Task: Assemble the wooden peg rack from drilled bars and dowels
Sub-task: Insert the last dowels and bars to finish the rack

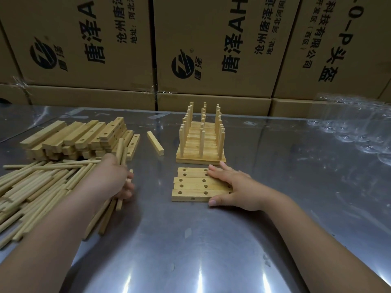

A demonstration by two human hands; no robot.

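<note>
Several drilled wooden bars (193,185) lie side by side, holes up, on the metal table in front of me. My right hand (229,186) rests flat on their right ends with straight fingers. My left hand (115,178) grips a small bundle of dowels (121,152) that stick up and down out of the fist. A loose heap of dowels (33,185) lies to the left. Behind it is a stack of drilled bars (78,137). A finished peg rack (201,138) with upright dowels stands just beyond the flat bars.
One loose bar (155,143) lies between the stack and the rack. Printed cardboard boxes (203,49) wall off the back of the steel table (190,250). Clear plastic wrap (355,125) lies at the right.
</note>
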